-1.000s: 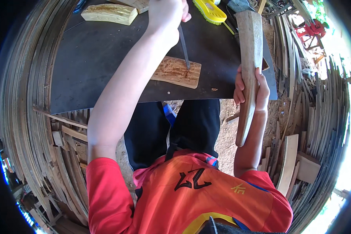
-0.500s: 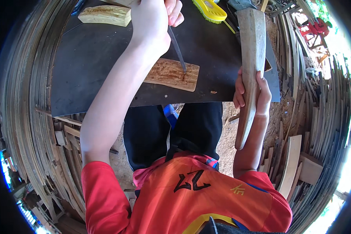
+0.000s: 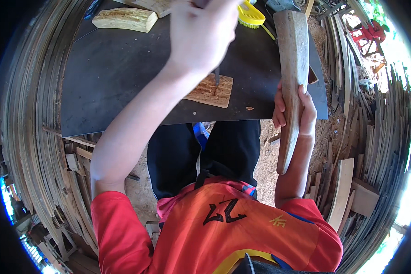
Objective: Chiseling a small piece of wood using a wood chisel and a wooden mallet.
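My left hand (image 3: 198, 39) is closed around a chisel (image 3: 217, 76). Only the lower part of its narrow metal blade shows below the hand; the handle is hidden. The tip rests upright in a dark carved mark on a flat wooden board (image 3: 212, 95), partly covered by my left forearm. My right hand (image 3: 307, 109) grips a long, heavy wooden club (image 3: 294, 55) around its narrower lower part. The club's thick end points away from me, over the right side of the black work surface (image 3: 118, 77).
At the far left lies a pale block of wood (image 3: 123, 19), with another light wooden piece (image 3: 157, 5) beside it. A yellow brush (image 3: 251, 16) lies at the back. A small wood chip (image 3: 250, 108) sits near the front edge. Stacked wooden strips (image 3: 36, 114) stand on both sides.
My left hand has moved right and tilted the chisel more upright, with its tip still on the same mark. My right hand and the club have barely moved.
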The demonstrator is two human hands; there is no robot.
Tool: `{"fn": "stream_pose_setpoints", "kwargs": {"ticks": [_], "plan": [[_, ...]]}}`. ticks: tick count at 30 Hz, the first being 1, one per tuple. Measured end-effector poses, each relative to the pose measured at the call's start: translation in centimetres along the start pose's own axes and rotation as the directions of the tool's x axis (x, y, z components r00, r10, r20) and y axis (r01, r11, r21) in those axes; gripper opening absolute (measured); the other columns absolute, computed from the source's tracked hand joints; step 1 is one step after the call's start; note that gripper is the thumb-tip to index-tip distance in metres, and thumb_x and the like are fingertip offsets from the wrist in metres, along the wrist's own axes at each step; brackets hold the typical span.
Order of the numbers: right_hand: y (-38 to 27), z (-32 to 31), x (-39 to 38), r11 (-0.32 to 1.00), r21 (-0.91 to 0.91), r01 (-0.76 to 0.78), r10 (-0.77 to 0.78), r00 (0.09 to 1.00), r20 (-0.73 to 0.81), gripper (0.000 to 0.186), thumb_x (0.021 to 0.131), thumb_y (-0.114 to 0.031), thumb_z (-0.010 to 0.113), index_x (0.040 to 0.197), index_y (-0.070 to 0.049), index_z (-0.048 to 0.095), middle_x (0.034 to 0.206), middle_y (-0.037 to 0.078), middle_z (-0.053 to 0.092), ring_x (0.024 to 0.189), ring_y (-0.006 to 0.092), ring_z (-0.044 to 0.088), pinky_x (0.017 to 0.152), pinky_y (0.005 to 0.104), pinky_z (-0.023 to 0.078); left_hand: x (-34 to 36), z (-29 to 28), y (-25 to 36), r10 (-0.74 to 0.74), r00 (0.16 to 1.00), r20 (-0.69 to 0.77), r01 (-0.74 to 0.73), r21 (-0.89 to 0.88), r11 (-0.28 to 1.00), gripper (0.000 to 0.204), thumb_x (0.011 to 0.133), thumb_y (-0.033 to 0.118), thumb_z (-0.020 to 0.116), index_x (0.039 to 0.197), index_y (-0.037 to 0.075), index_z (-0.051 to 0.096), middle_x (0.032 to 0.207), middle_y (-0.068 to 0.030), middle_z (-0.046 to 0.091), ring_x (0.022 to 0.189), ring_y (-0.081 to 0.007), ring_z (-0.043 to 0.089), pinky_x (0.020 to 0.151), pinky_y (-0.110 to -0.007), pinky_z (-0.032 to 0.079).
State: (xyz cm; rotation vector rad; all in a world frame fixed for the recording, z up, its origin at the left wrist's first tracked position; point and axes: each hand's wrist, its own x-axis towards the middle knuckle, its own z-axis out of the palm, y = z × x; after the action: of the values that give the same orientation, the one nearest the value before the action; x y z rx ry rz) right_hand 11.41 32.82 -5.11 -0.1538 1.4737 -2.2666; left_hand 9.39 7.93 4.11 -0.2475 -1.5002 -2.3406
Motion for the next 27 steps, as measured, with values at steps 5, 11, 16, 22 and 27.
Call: {"fn": "stream_pose_setpoints", "kwargs": {"ticks": [5, 11, 16, 22, 27], "plan": [[-1.3, 0.3, -0.4, 0.99, -0.143, -0.005, -0.004, 0.998, -0.058, 0.057, 0.101, -0.046, 0.055, 0.116, 0.009, 0.053, 0.07, 0.012, 0.053, 0.042, 0.0198, 0.051, 0.043, 0.034, 0.049, 1.5, -0.3, -3.5, 0.203, 0.957, 0.206, -0.239, 0.165, 0.957, 0.03, 0.101, 0.022, 0.065, 0.074, 0.013, 0.056, 0.061, 0.006, 0.051, 0.048, -0.0057, 0.045, 0.043, -0.026, 0.036], [-9.6, -3.6, -3.8, 0.762, -0.628, 0.16, -0.4, 0.878, -0.262, 0.066, 0.097, -0.053, 0.05, 0.128, 0.005, 0.055, 0.083, 0.011, 0.059, 0.05, 0.0197, 0.055, 0.043, 0.0329, 0.048, -0.6, 1.9, -3.3, 0.0, 0.89, 0.455, -0.105, 0.205, 0.973, 0.022, 0.096, 0.025, 0.075, 0.089, 0.005, 0.07, 0.07, 0.006, 0.057, 0.066, -0.0029, 0.048, 0.059, -0.025, 0.037], [-17.3, -2.6, -7.8, 0.765, -0.38, 0.52, -0.566, 0.825, -0.009, 0.072, 0.098, -0.062, 0.042, 0.125, 0.006, 0.047, 0.085, 0.015, 0.053, 0.057, 0.0234, 0.053, 0.045, 0.0375, 0.043, -0.6, 2.9, -3.5, -0.105, 0.718, 0.689, -0.103, 0.254, 0.962, 0.03, 0.094, 0.033, 0.075, 0.098, 0.003, 0.07, 0.072, 0.0007, 0.058, 0.068, -0.0082, 0.052, 0.062, -0.028, 0.041], [-14.9, -3.6, -11.9, 0.766, -0.534, 0.358, -0.494, 0.86, -0.132, 0.068, 0.103, -0.057, 0.046, 0.133, 0.004, 0.043, 0.078, 0.011, 0.049, 0.05, 0.0208, 0.051, 0.044, 0.0339, 0.048, 0.6, 2.9, -4.2, -0.154, 0.655, 0.74, -0.144, 0.322, 0.936, 0.039, 0.098, 0.034, 0.073, 0.114, 0.0, 0.062, 0.081, -0.0022, 0.059, 0.076, -0.0093, 0.061, 0.066, -0.026, 0.046], [-15.3, -3.2, -13.3, 0.808, -0.506, 0.302, -0.466, 0.853, -0.235, 0.072, 0.102, -0.058, 0.047, 0.133, 0.006, 0.044, 0.076, 0.012, 0.051, 0.05, 0.0205, 0.052, 0.046, 0.0344, 0.05, 0.3, 1.6, -3.8, -0.05, 0.763, 0.644, 0.024, 0.049, 0.999, 0.036, 0.102, 0.017, 0.068, 0.129, -0.002, 0.054, 0.097, -0.0058, 0.067, 0.087, -0.0119, 0.07, 0.078, -0.03, 0.056]]}}
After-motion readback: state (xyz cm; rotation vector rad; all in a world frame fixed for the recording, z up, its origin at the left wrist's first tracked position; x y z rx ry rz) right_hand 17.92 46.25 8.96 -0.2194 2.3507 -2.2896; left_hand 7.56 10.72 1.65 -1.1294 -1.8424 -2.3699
